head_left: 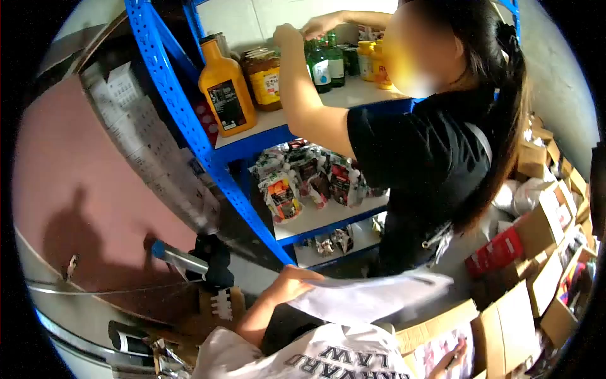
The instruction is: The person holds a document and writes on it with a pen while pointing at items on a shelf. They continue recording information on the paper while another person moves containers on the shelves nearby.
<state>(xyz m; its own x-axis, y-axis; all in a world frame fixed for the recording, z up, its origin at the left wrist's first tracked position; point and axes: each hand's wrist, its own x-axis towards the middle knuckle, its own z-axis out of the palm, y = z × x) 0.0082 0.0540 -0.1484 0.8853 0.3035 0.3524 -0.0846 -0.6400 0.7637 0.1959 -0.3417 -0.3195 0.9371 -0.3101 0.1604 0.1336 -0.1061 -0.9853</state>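
My left hand point(291, 283) is closed on the edge of several white paper sheets point(366, 298), which stretch out to the right in front of my white printed shirt. Low on the right, my right hand point(456, 355) has its fingers closed around a thin dark pen point(452, 361), beside an open cardboard box point(435, 322). Another person in a black T-shirt point(423, 151) stands ahead, with both hands raised among the bottles on the top shelf. Green glass bottles point(320, 72) stand under those hands.
A blue metal rack point(214, 167) holds a yellow-orange jug point(224, 88), a jar with a yellow label point(265, 79) and yellow containers point(372, 63). Foil pouches point(281, 199) fill the shelf below. Cardboard boxes point(514, 328) crowd the right floor. A pink panel point(95, 189) stands left.
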